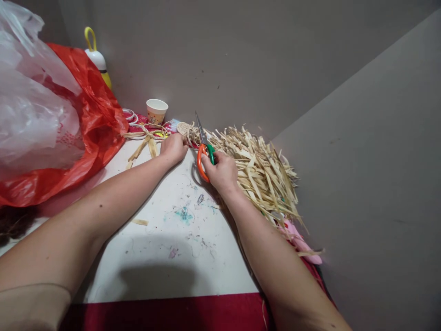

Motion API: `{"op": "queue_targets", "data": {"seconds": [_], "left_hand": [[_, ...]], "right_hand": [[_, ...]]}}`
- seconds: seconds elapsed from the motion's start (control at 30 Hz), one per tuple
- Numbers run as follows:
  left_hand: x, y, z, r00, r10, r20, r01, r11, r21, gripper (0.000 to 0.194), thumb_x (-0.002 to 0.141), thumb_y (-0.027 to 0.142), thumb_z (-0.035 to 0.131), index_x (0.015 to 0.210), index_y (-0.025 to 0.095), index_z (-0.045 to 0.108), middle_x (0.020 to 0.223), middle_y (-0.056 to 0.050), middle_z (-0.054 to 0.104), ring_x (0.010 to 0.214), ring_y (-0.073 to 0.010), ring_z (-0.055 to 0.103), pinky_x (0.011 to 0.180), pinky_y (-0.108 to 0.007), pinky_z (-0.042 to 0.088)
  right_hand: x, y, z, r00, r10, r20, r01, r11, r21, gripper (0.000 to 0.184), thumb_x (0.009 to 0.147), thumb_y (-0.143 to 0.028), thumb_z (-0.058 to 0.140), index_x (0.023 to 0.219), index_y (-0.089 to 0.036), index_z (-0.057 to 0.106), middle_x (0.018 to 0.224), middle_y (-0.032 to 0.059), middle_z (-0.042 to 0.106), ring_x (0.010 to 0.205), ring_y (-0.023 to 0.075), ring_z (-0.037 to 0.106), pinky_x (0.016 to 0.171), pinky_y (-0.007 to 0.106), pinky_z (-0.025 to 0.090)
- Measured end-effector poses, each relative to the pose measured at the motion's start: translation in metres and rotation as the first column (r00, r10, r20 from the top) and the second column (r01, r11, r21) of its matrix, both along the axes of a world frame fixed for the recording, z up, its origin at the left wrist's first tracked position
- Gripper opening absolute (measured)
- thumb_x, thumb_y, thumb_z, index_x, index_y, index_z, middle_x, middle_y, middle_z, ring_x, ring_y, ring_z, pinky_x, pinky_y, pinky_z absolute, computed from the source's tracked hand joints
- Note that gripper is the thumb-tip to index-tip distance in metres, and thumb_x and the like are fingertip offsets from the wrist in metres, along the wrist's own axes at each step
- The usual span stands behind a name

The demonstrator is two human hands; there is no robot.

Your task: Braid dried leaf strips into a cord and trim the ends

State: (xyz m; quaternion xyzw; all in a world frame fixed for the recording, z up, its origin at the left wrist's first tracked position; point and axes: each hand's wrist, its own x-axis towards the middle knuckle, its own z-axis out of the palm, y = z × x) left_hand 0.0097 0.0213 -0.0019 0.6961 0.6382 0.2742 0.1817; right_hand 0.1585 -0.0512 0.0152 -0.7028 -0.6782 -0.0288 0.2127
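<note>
My right hand point(222, 172) is closed around the handles of a pair of scissors point(202, 148), one handle orange and one green. The blades point up and away, towards the wall. To the left, my left hand point(174, 148) is closed with its fingers curled, beside a small coil of woven straw point(185, 129) and some thin twine. What the fingertips hold is hidden. A large heap of dry, pale straw strips point(260, 165) lies just right of the scissors and my right hand.
A red and clear plastic bag point(65, 115) fills the left side. Behind it stands a white and yellow bottle point(96, 59). A paper cup point(157, 111) sits near the wall, with loose straw strips point(139, 151) before it. A pink object point(299, 239) lies at the right edge of the stained white board point(161, 271).
</note>
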Motion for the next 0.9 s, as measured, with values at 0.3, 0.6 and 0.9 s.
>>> {"op": "queue_targets", "data": {"seconds": [0.3, 0.6, 0.9], "left_hand": [[0.0000, 0.0010, 0.0003, 1.000, 0.010, 0.011, -0.010, 1.000, -0.006, 0.016, 0.074, 0.017, 0.053, 0.079, 0.019, 0.069, 0.086, -0.008, 0.069, 0.083, -0.0204, 0.059, 0.078, -0.033, 0.042], [0.0006, 0.0039, -0.0019, 0.999, 0.023, -0.027, -0.023, 1.000, 0.008, 0.017, 0.075, 0.020, 0.052, 0.078, 0.018, 0.069, 0.085, -0.008, 0.069, 0.080, -0.0196, 0.059, 0.075, -0.032, 0.041], [0.0003, 0.0032, 0.0002, 0.999, 0.045, 0.000, -0.045, 0.999, -0.011, 0.016, 0.074, 0.021, 0.054, 0.076, 0.019, 0.069, 0.080, -0.006, 0.068, 0.080, -0.0194, 0.059, 0.075, -0.031, 0.042]], "right_hand": [[0.0030, 0.0038, -0.0057, 0.998, 0.005, -0.060, -0.005, 1.000, -0.002, 0.046, 0.082, -0.059, 0.045, 0.077, -0.017, 0.065, 0.064, 0.0045, 0.059, 0.060, 0.0168, 0.049, 0.056, 0.027, 0.027], [0.0048, 0.0042, -0.0047, 0.998, -0.006, -0.067, 0.005, 1.000, -0.015, 0.048, 0.083, -0.059, 0.044, 0.082, -0.017, 0.067, 0.070, 0.0060, 0.064, 0.064, 0.0183, 0.053, 0.057, 0.027, 0.031], [0.0009, 0.0021, -0.0074, 0.997, -0.003, 0.079, 0.010, 0.996, -0.086, 0.051, 0.084, -0.062, 0.041, 0.092, -0.019, 0.068, 0.080, 0.0091, 0.070, 0.075, 0.0231, 0.063, 0.064, 0.029, 0.039]]}}
